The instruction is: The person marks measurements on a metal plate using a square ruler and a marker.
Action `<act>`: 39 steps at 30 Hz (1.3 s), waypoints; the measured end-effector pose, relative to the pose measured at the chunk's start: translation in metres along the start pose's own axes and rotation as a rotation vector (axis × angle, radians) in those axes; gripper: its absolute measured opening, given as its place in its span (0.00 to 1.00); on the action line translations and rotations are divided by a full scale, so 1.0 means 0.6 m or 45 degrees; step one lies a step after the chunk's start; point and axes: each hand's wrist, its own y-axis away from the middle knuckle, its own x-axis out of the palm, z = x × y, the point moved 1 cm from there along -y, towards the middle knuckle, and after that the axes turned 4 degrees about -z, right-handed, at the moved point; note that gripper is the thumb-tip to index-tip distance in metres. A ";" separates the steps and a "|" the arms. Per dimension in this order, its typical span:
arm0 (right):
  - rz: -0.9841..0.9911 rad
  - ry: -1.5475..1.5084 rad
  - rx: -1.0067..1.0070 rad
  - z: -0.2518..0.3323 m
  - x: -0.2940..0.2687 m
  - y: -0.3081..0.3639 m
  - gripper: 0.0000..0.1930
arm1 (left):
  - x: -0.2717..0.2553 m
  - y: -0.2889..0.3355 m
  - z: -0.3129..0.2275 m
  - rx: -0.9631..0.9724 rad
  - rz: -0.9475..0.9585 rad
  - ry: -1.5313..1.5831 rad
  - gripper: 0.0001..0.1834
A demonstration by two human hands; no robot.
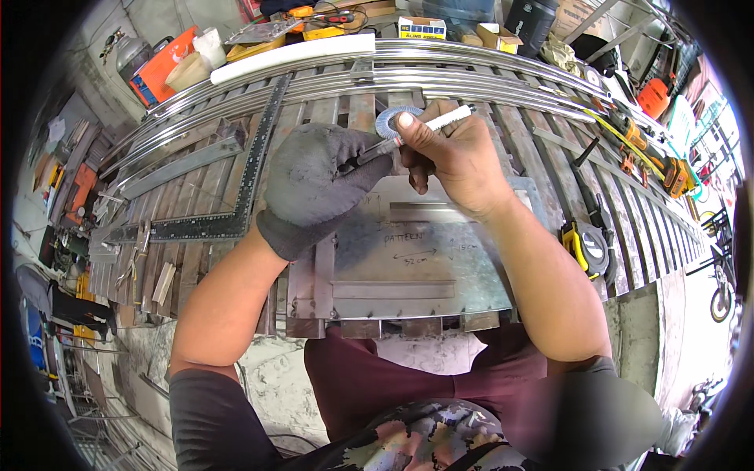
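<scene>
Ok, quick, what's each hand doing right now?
Left hand: gloved, closed on a slim dark piece.
Right hand: bare, holding a white pen-like thing.

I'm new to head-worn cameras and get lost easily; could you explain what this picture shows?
There is no machine here, just a person at work. The picture comes from a wide fisheye camera on their head, looking down, so straight edges bend near the rim. The left hand wears a dark glove and holds a dark slim piece. The bare right hand holds a white stick; whether the two join is hard to tell. Below them, a marked metal sheet lies on a slatted table, with a black L-shaped square to the left and a yellow tape measure to the right.
</scene>
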 end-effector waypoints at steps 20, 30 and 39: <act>-0.347 -0.406 -0.565 0.141 -0.100 0.046 0.08 | 0.013 0.021 0.020 -0.258 0.499 0.490 0.18; -0.151 0.442 -0.375 0.067 -0.103 0.260 0.09 | 0.045 0.052 -0.011 0.335 0.816 0.011 0.19; -0.027 0.395 -0.212 -0.009 -0.030 0.272 0.11 | 0.062 0.035 0.039 0.437 0.430 0.161 0.10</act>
